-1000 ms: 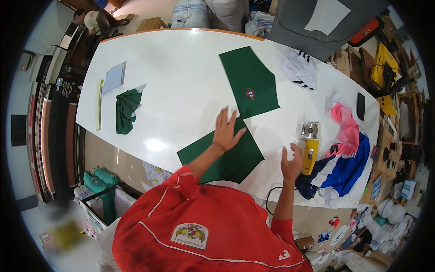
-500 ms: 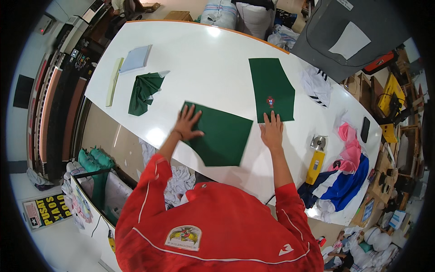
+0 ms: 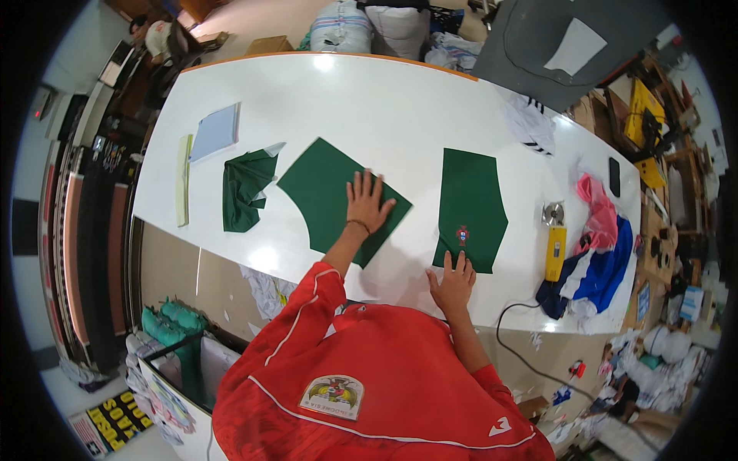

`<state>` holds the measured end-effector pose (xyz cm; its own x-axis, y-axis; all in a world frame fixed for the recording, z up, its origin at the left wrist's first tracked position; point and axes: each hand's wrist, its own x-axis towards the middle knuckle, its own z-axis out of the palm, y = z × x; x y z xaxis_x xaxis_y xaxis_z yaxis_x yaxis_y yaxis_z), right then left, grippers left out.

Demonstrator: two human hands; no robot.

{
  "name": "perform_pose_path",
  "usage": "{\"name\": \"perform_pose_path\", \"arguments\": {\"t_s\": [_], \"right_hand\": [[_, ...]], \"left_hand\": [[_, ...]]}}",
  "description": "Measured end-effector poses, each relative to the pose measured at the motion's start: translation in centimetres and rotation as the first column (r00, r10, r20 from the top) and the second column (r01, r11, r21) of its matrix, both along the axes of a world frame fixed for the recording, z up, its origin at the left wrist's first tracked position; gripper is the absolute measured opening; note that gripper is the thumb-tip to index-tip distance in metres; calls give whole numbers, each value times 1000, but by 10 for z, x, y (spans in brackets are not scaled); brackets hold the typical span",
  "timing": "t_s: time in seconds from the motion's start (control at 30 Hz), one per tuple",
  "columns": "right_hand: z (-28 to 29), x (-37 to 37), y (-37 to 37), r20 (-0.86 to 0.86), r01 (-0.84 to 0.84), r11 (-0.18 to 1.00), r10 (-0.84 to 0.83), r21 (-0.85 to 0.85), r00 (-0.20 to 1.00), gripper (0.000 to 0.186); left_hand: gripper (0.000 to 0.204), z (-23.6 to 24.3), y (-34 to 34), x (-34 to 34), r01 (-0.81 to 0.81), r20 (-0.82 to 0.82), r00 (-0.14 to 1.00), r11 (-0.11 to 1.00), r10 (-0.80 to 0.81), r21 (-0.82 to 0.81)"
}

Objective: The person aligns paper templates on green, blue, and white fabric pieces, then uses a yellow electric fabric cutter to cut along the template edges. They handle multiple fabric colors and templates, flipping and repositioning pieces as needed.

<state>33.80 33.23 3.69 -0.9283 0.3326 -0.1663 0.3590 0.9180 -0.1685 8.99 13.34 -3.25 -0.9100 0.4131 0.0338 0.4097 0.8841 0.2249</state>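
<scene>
My left hand (image 3: 367, 206) lies spread on a large green fabric piece (image 3: 320, 190) on the white table (image 3: 384, 115). My right hand (image 3: 451, 283) has its fingertips on the lower edge of a second green piece (image 3: 469, 192), which has a small crest near that edge. A crumpled green cloth (image 3: 247, 188) lies left of the first piece. At the right is a yellow electric rotary cutter (image 3: 555, 255) with a round metal head and a black cord.
Pale blue folded cloth (image 3: 215, 131) and a yellowish strip (image 3: 184, 180) lie at the left. White striped fabric (image 3: 529, 123), pink and blue fabric (image 3: 600, 261) and a black phone (image 3: 614, 177) lie right. Sacks (image 3: 338, 31) stand behind; a bin (image 3: 173, 376) is lower left; a person (image 3: 157, 46) is upper left.
The two green pieces now lie apart, side by side. The left piece has shifted up-left and turned; the crested piece is closer to me, with my right hand at its bottom edge.
</scene>
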Motion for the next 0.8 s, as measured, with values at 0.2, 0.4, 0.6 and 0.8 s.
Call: {"name": "perform_pose_path", "arguments": {"t_s": [0.2, 0.4, 0.6, 0.8], "right_hand": [[5, 36, -14, -197, 140, 986, -155, -90, 968, 51], [-10, 54, 14, -264, 480, 819, -561, -314, 784, 46], [-25, 69, 47, -264, 628, 695, -717, -351, 646, 53], [-36, 79, 61, -253, 691, 683, -730, -235, 635, 62]], "left_hand": [[83, 33, -26, 40, 636, 156, 730, 745, -666, 203], [95, 34, -102, 39, 308, 132, 940, 948, -316, 80], [109, 58, -149, 12, 383, 271, 894, 922, -356, -55], [97, 47, -148, 6, 301, 141, 938, 946, -316, 117]]}}
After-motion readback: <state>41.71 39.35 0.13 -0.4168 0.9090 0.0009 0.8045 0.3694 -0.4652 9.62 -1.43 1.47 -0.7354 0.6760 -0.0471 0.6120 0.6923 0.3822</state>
